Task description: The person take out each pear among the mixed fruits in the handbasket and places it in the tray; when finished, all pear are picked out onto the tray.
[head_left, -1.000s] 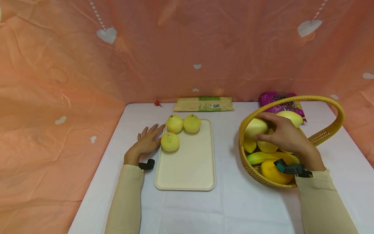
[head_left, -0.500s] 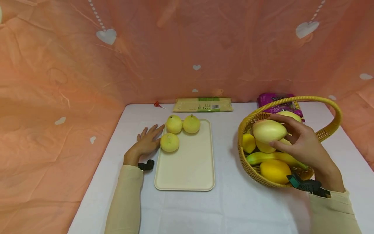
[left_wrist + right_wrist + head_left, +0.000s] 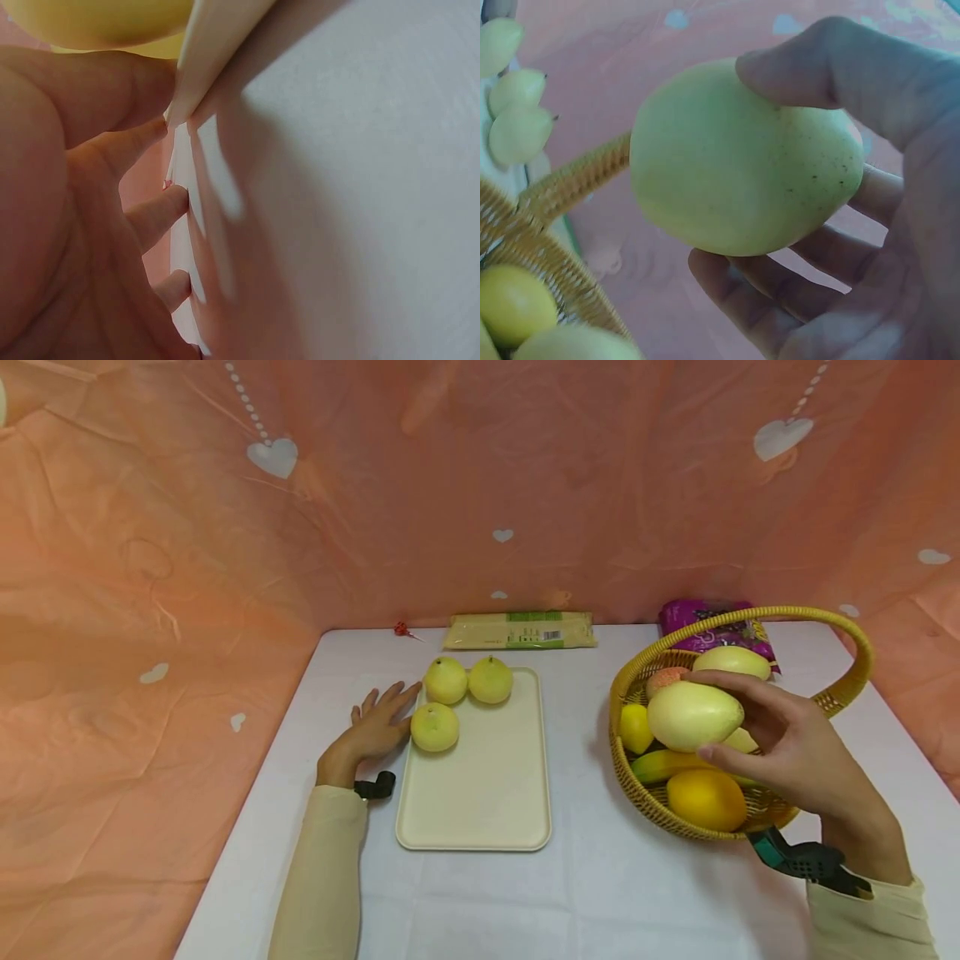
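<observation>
Over the wicker basket (image 3: 626,777), my right hand (image 3: 806,760) holds a pale yellow-green mango (image 3: 695,717). In the right wrist view the thumb lies along one side of the mango (image 3: 735,165) and the fingers curl beneath it. My left hand (image 3: 375,722) rests at the left edge of the cream tray (image 3: 480,785), fingers spread. The left wrist view shows its thumb and index fingertip against the tray's rim (image 3: 206,56). Three round yellow pears (image 3: 435,727) sit at the tray's upper left.
In the basket are a yellow lemon (image 3: 636,728), a banana (image 3: 667,766), an orange-yellow mango (image 3: 707,799), a reddish fruit (image 3: 665,679) and another pale mango (image 3: 731,662). Behind stand a purple bag (image 3: 705,612), a flat noodle packet (image 3: 519,631) and a lollipop (image 3: 402,629). The basket handle arches high.
My right hand has lifted the pale mango up from among the basket's fruit and drawn it nearer and to the right, uncovering the reddish fruit. The left hand has stayed at the tray.
</observation>
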A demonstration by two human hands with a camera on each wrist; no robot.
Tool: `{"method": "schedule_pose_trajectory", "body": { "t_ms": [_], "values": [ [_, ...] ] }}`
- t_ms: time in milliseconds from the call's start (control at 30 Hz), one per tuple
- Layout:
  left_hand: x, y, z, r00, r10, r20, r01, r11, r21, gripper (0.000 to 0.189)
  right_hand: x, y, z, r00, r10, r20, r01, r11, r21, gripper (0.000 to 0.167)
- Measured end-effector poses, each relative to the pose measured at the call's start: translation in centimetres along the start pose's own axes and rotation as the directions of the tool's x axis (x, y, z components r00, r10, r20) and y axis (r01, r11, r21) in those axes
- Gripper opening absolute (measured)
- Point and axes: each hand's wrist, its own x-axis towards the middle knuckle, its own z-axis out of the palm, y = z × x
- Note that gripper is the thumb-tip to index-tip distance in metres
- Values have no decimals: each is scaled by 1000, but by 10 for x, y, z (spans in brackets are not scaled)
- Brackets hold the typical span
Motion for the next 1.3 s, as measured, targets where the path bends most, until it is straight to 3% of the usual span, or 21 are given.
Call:
{"method": "schedule_pose_trajectory", "body": {
  "t_ms": [167,433,800,1300],
  "values": [
    [0,1,0,1000,0,1,0,1000,0,67,5,-13,8,999,-13,35,10,996,93,82],
    [1,0,2,1000,-9,13,9,1000,14,68,22,-23,32,997,21,77,-19,1000,-24,79],
    [1,0,3,1000,-16,18,16,1000,8,68,54,-16,74,979,-89,184,88,996,18,78],
    [2,-1,1,1000,1,-2,-1,1000,16,67,98,4,136,970,-41,239,39,999,14,69]
  ]
}}
